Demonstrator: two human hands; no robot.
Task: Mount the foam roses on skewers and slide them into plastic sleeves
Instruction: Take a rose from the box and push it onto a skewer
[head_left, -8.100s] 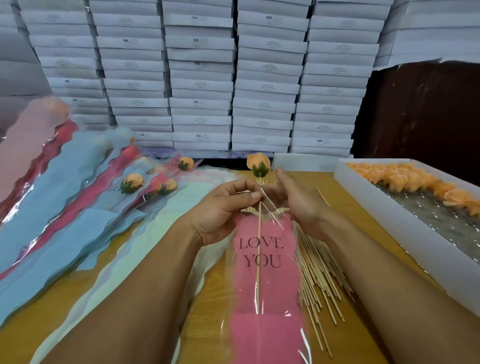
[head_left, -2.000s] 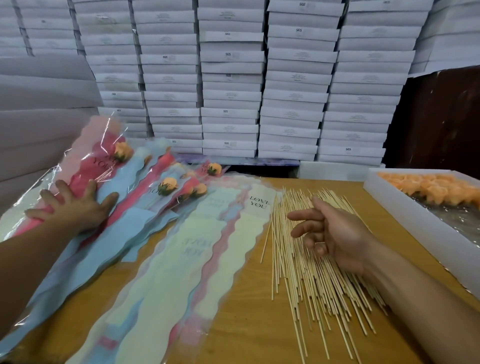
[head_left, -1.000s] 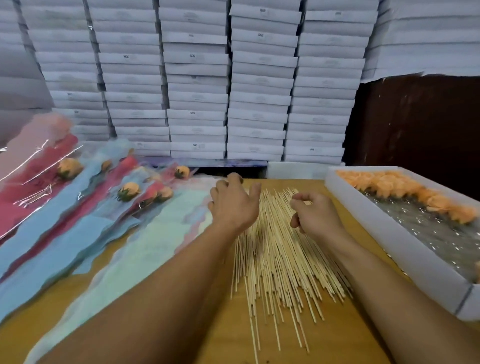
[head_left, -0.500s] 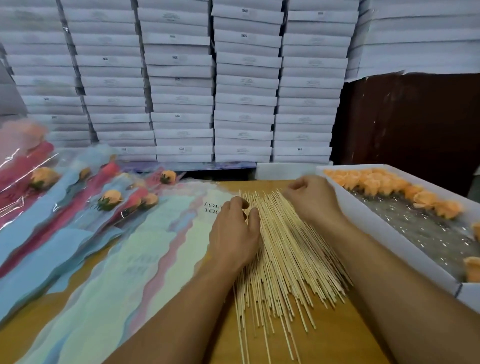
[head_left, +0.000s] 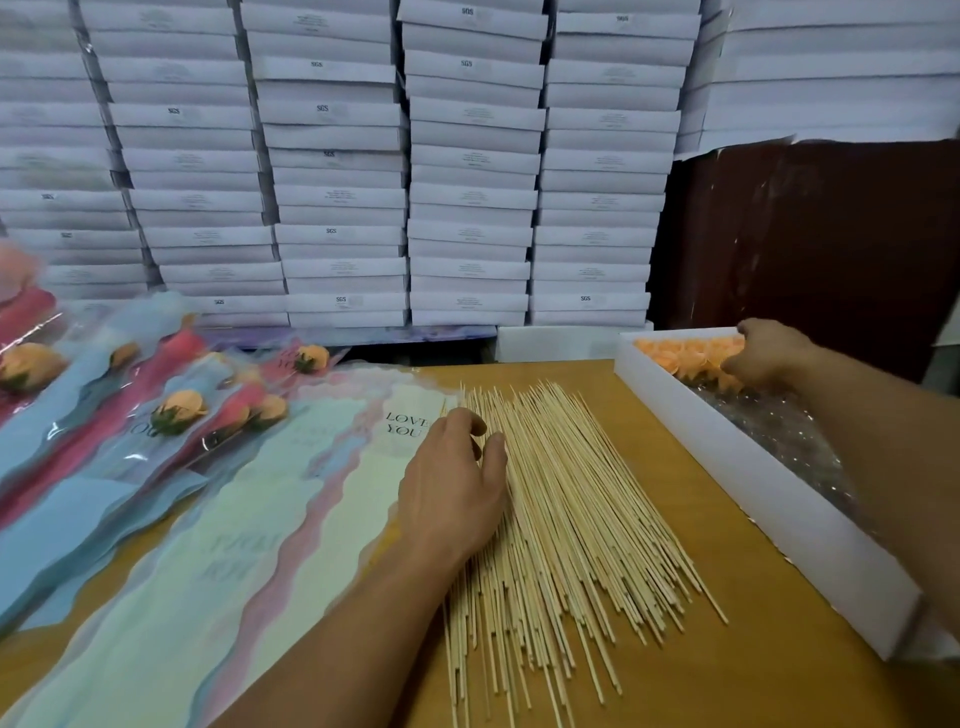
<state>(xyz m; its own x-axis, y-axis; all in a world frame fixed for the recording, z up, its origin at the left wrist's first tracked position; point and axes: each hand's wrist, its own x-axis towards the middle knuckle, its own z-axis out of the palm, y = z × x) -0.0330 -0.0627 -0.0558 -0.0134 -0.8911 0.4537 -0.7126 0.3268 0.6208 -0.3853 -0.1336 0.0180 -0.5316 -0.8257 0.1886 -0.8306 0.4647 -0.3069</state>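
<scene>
Right hand (head_left: 769, 351) among boxed foam roses (head_left: 675, 351)

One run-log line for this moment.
left hand: on pale bamboo skewers | right hand: at orange foam roses in white box | grip: unclear

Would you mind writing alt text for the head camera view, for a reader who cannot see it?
A person's left hand rests on a spread pile of wooden skewers on a wooden table, while the right hand reaches among orange foam roses in a white box. Pastel plastic sleeves, some holding finished roses, lie to the left.
</scene>
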